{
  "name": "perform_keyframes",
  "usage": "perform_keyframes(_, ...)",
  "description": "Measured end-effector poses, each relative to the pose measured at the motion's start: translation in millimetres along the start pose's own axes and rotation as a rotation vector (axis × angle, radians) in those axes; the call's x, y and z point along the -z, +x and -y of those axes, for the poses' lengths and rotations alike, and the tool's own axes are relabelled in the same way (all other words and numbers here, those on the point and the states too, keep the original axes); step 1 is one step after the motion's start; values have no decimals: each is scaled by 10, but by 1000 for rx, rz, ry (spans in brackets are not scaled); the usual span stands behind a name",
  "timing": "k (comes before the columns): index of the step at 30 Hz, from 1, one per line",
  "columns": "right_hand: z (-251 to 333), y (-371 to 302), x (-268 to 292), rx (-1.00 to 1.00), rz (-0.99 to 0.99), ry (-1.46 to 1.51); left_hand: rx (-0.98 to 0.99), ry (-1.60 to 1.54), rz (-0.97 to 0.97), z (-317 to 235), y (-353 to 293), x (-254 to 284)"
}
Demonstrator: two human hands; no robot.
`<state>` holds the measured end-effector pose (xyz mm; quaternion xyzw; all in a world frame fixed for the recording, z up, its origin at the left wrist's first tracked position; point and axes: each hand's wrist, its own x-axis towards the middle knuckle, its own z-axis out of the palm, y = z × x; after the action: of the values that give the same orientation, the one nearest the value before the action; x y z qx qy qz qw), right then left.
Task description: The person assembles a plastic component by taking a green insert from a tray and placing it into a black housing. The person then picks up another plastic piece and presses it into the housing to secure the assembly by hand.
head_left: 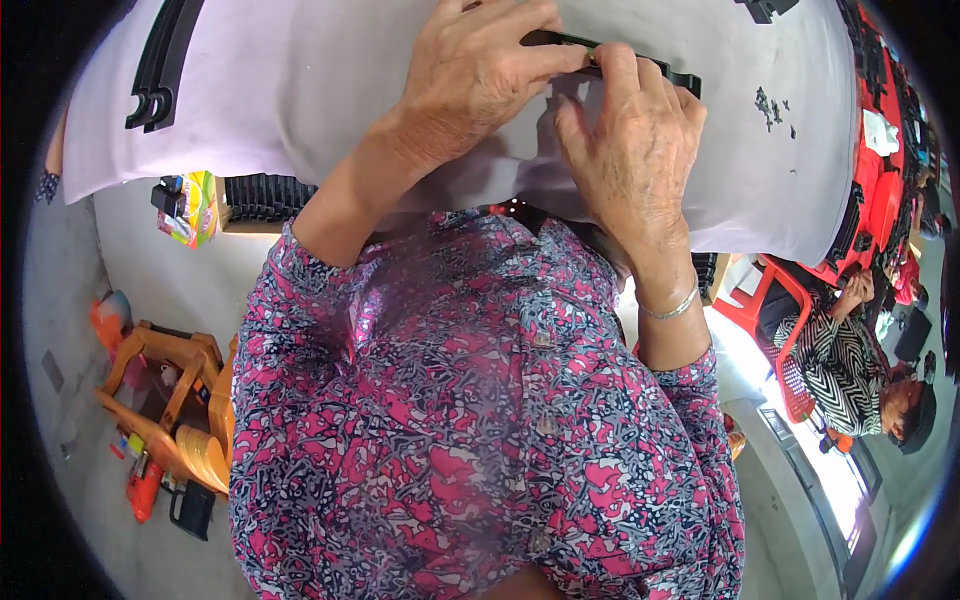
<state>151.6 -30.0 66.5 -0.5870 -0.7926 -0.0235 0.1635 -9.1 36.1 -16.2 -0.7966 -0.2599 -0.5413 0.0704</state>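
My left hand (478, 75) and right hand (640, 150) meet at the black strip (685, 82) — whether either pinches it I can't tell — and steady, light pressure seems best.

Across the pale cloth (300, 90), a hand could have passed between the black plastic strips (165, 65) and the left hand (485, 65). Both hands and the slim black plastic bar (684, 83) at their fingers blocked the middle. Another lane ran between the right hand (640, 150) and the scattered black scraps (768, 108); beyond these, a black piece (768, 9) obstructed.
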Motion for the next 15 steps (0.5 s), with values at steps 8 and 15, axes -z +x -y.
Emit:
perform_keyframes(8,-327,-134,-57,-42,-44,246,66,-62,92,-46,105,101)
perform_keyframes(15,-256,-73,-77,106,-54,140,67,-70,129,-49,115,135)
